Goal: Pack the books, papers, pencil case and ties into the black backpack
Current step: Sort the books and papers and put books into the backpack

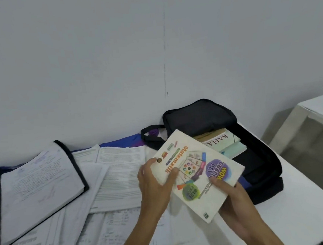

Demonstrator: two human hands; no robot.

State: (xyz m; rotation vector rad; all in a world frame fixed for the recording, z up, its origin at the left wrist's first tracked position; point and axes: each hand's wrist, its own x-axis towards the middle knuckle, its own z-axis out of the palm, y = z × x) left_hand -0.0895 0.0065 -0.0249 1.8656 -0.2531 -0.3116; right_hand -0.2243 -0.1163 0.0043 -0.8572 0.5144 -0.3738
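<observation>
The black backpack (255, 149) lies unzipped on the white table against the wall, its flap propped up behind it. Inside it lie a few books (226, 142), one beige with large letters, over pale green ones. I hold a white "Matematik" workbook (195, 170) with colourful print in both hands, just in front of the bag's opening. My left hand (154, 186) grips its left corner with the thumb on top. My right hand (234, 199) holds its near right edge from below. Loose printed papers (114, 176) spread over the table to the left.
A black-edged folder of handwritten sheets (36, 188) lies at the left on top of the papers. Blue and purple cloth (131, 142) shows along the wall behind them. A second white table (314, 114) stands to the right across a gap. The table's right edge runs just beyond the backpack.
</observation>
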